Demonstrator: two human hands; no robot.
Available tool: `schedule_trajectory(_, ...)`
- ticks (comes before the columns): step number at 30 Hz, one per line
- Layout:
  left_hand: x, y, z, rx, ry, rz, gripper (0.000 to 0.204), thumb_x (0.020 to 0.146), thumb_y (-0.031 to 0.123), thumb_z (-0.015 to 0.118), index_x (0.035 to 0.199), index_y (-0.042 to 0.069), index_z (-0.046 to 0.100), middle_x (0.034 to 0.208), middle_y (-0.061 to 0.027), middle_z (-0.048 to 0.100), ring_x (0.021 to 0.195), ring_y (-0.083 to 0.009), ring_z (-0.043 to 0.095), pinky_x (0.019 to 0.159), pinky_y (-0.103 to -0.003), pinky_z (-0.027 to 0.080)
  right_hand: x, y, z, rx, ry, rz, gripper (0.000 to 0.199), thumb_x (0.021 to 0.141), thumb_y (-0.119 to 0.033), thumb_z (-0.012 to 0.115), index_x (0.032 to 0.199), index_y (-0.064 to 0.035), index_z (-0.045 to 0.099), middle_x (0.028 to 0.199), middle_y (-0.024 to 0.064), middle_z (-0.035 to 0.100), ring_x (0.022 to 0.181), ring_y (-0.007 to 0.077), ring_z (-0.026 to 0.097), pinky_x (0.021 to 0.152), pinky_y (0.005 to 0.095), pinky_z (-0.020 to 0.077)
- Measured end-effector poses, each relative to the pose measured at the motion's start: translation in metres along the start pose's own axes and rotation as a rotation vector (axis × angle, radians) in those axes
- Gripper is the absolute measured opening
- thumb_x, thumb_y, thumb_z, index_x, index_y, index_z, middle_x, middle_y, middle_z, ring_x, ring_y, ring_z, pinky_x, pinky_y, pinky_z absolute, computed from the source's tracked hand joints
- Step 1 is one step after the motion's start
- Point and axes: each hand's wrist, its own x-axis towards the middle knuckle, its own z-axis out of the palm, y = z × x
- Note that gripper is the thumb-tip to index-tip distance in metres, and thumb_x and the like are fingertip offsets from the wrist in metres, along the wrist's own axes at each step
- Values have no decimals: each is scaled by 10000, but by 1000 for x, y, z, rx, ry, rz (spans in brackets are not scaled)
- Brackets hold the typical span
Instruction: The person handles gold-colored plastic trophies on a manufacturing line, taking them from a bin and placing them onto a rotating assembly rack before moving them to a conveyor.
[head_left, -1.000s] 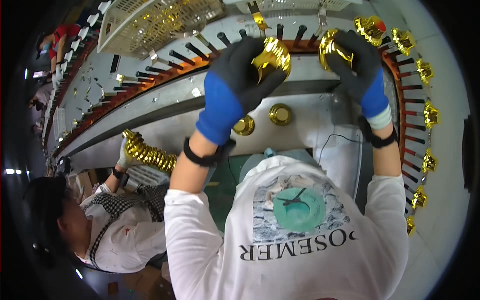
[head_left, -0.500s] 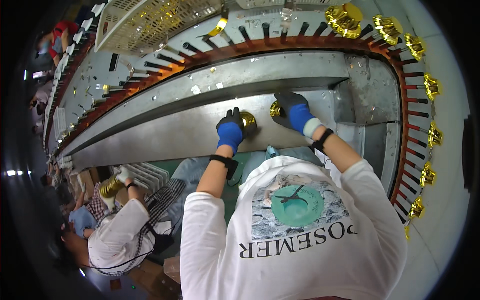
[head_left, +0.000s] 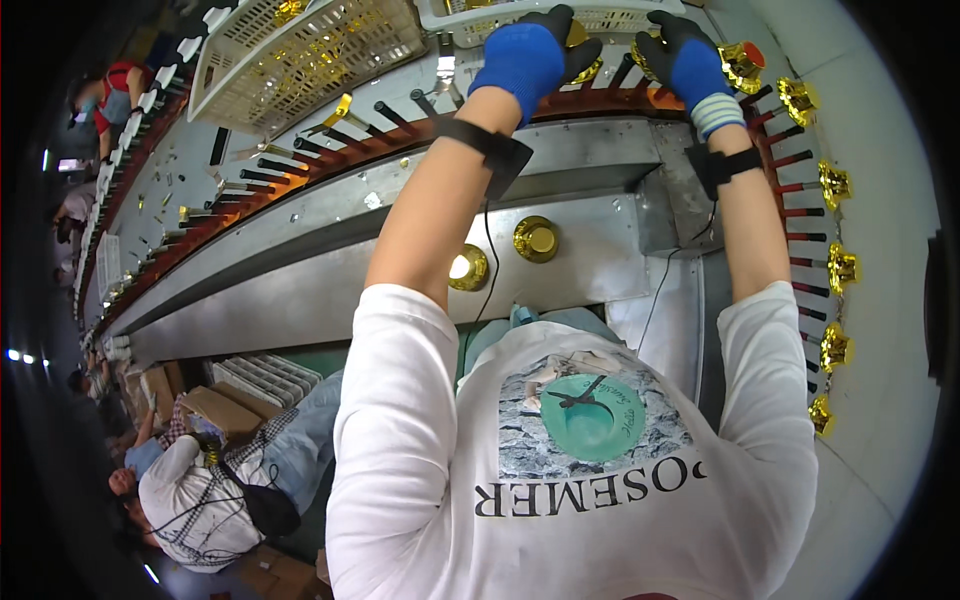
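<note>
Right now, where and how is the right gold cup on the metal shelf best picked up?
Probably hold the right cup by opposite sides of its round outer edge, coming from above: it sits uncovered on the shelf, apart from the left cup.

Both gloved hands (head_left: pixel 535 58) hold shiny gold cups (head_left: pixel 590 72).

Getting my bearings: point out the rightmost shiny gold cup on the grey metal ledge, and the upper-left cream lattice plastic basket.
Rightmost gold cup (head_left: pixel 541 238), head view: flat round face.
Cream basket (head_left: pixel 330 72), head view: lattice wall.
</note>
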Motion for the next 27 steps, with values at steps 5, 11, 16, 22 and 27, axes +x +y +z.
schedule_trajectory(5, -58, 1, -23, 87, 250, 256, 594, 870, 367, 875, 1323, 40, 673, 1073, -176, 751, 798, -352, 750, 708, -435, 611, -20, -10, -22, 16, -104, -260, 373, 923, -124, 797, 1273, -18, 723, 1298, 210, 721, 1141, 396, 703, 995, 462, 558)
schedule_trajectory(11, -239, -42, -11, -40, -112, -289, 389, 931, 264, 782, 1239, 32, 733, 817, -127, 760, 684, -283, 715, 665, -393, 576, -161, -101, 3, 459, -501, -160, 455, 905, -117, 812, 1336, -36, 687, 1206, 210, 739, 1045, 379, 725, 890, 435, 586)
schedule_trajectory(16, -362, -108, 57, -57, -283, -601, 582, 905, 473, 789, 1281, 35, 721, 1088, -207, 763, 936, -381, 747, 841, -472, 598, -272, -110, 130, 374, -602, -73, 544, 872, -309, 798, 1345, -67, 680, 1156, 222, 734, 1059, 405, 705, 927, 495, 571)
schedule_trajectory(22, -385, -121, 84, 168, -377, -568, 781, 864, 560, 806, 1432, 51, 637, 1294, -247, 707, 1031, -435, 731, 886, -486, 605, -274, -126, 139, 124, -677, -120, 665, 862, -365, 794, 1435, -74, 620, 1318, 216, 692, 1208, 414, 664, 1051, 492, 532)
schedule_trajectory(27, -291, -61, 21, -101, -55, -244, 730, 891, 405, 842, 1436, -21, 609, 1292, -294, 702, 1061, -428, 744, 852, -459, 621, -176, -77, 18, 121, -240, -159, 596, 905, -203, 838, 1431, -21, 625, 1440, 223, 645, 1354, 412, 599, 1159, 490, 464)
